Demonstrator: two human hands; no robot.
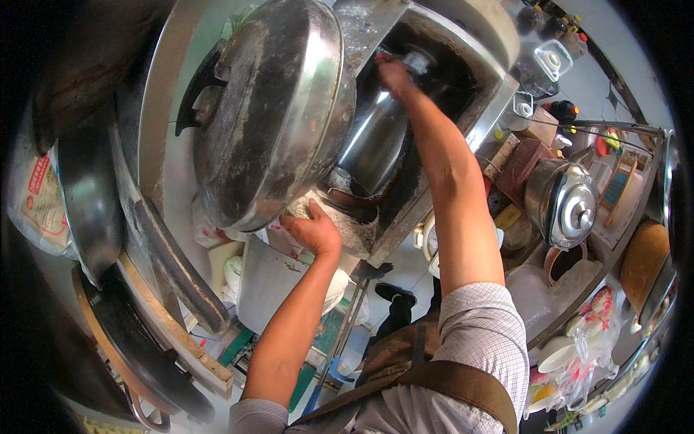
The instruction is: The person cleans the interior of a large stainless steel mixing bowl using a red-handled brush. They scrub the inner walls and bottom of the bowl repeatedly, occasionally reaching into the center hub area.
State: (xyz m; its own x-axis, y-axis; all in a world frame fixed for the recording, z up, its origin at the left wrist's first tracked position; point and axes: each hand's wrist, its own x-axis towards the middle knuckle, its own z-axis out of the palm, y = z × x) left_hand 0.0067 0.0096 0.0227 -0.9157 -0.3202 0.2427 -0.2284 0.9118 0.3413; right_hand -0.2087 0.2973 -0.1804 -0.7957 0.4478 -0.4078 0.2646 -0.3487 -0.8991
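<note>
A large domed metal lid [271,125] with a black handle [200,89] stands tipped on its side before me. At its lower rim is my left hand [314,229], thumb raised and fingers against the edge; the fingertips are partly hidden. To the right, a dark, glossy metal wok [379,144] sits sunk in a grimy metal stove [404,217]. My right hand [394,77] reaches deep inside it, near the far wall. Those fingers look curled, with a small red spot at their tips, but shadow hides whether they hold anything.
A lidded steel pot [564,200] stands among crowded goods on my right, with several bottles [564,111] behind. Dark pans [89,200] stack at the left, beside a thick wooden handle [184,266]. A grey bin [271,282] and a long-handled tool [347,320] stand below.
</note>
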